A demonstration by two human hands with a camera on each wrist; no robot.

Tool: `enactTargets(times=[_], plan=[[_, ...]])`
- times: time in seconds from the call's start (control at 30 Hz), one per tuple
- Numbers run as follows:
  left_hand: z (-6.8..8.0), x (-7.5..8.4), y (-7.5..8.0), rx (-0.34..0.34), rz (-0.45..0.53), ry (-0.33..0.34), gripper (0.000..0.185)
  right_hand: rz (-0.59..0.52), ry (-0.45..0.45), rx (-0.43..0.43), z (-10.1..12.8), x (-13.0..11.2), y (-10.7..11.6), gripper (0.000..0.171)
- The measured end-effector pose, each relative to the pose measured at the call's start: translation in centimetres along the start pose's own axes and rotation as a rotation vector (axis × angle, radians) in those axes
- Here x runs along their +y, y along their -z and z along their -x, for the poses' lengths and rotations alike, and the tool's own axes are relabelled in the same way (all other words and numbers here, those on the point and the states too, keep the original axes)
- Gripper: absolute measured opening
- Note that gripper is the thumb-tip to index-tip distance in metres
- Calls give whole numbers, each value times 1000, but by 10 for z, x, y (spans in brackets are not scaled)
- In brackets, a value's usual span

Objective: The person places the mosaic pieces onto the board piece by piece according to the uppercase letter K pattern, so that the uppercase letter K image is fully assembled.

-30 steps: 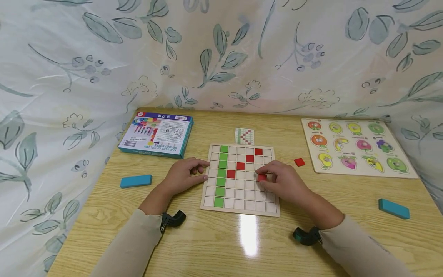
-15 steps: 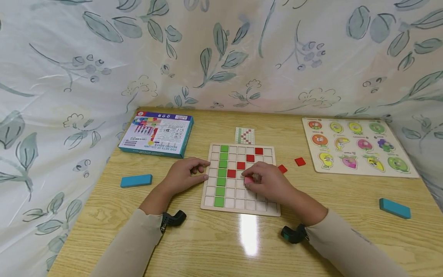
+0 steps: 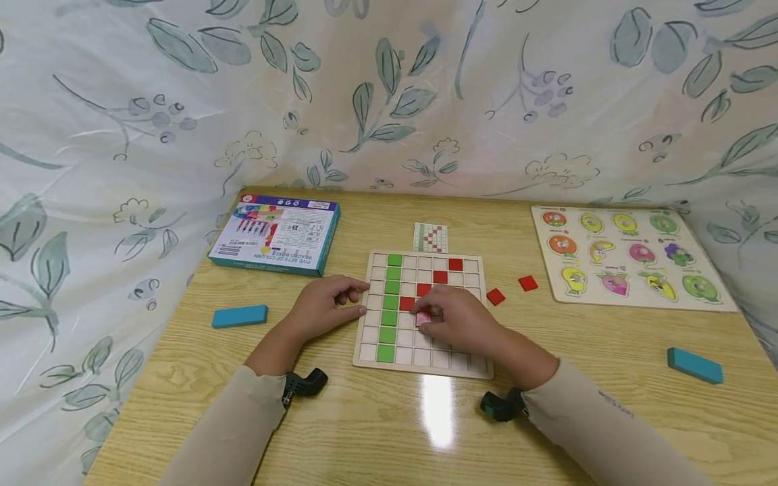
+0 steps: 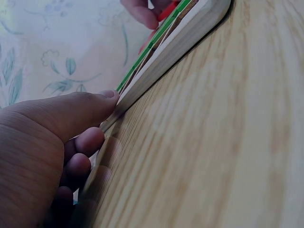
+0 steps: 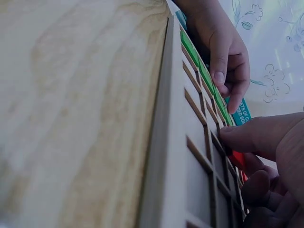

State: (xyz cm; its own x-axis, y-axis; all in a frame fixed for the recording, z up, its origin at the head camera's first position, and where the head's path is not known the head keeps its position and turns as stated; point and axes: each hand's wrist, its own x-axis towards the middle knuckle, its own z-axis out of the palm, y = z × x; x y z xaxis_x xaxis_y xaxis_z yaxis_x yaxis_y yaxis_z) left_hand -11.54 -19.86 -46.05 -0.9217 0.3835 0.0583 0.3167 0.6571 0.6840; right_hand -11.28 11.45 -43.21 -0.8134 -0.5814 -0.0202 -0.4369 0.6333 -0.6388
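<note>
My right hand (image 3: 458, 320) pinches a red square tile (image 3: 423, 318) between thumb and fingers, over a cell of the wooden grid board (image 3: 419, 370). In the right wrist view that tile (image 5: 236, 159) shows partly behind the thumb. Green tiles (image 3: 387, 318) fill one column, and several red tiles (image 3: 440, 277) run in a diagonal, the lower ones close to the right fingertips. My left hand (image 3: 325, 310) rests at the board's left edge; the left wrist view shows its thumb (image 4: 102, 102) touching that edge, with the other fingers loosely bent.
Two loose red tiles (image 3: 496, 297) lie right of the board. Behind it is a small pattern card (image 3: 430, 237). A boxed toy set (image 3: 273, 236) lies back left, a fruit puzzle board (image 3: 594, 297) back right. Blue blocks (image 3: 240, 316) lie on both sides.
My right hand has moved left across the board with the red tile, uncovering a loose red tile beside the board. The left hand stays at the board's edge.
</note>
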Motion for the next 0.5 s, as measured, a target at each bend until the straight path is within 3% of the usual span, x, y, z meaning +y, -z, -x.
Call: enactTargets(times=[0.23,0.5], plan=[[0,2,1,-5,8,8,37,-20,-5,-54,-3,1,3,21],[0,4,2,-8,13,19,36,-12,16,-50,-2,2,4,23]])
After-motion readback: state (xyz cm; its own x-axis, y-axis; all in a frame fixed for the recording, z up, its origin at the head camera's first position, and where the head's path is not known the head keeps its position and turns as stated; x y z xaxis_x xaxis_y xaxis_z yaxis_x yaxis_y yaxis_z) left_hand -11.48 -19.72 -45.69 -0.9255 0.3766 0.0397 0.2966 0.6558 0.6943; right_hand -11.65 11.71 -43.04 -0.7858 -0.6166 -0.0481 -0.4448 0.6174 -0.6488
